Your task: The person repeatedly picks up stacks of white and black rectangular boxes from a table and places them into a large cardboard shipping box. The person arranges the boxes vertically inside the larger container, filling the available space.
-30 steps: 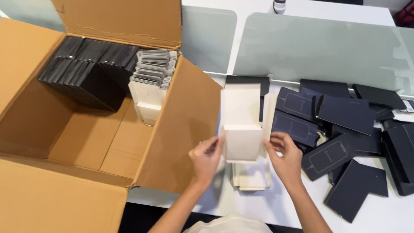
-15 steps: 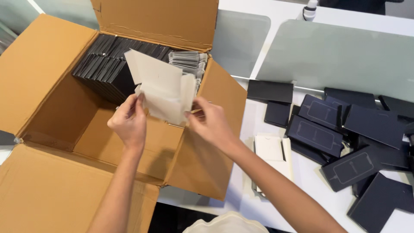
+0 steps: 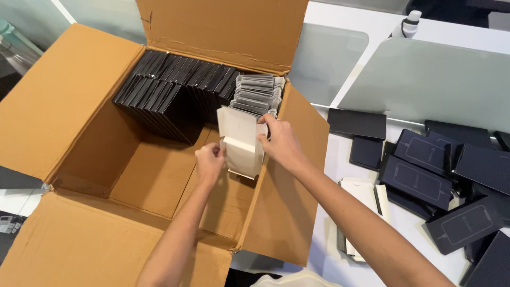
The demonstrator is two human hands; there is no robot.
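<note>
White cards are gripped by both hands, left at 8 o'clock, right at 3, inside the box.

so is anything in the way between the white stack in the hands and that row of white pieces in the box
Nothing visible blocks it. Both hands, left hand and right hand, hold the white stack inside the cardboard box, right in front of the row of white pieces. The black boxes stand to the left, out of the way.
</note>
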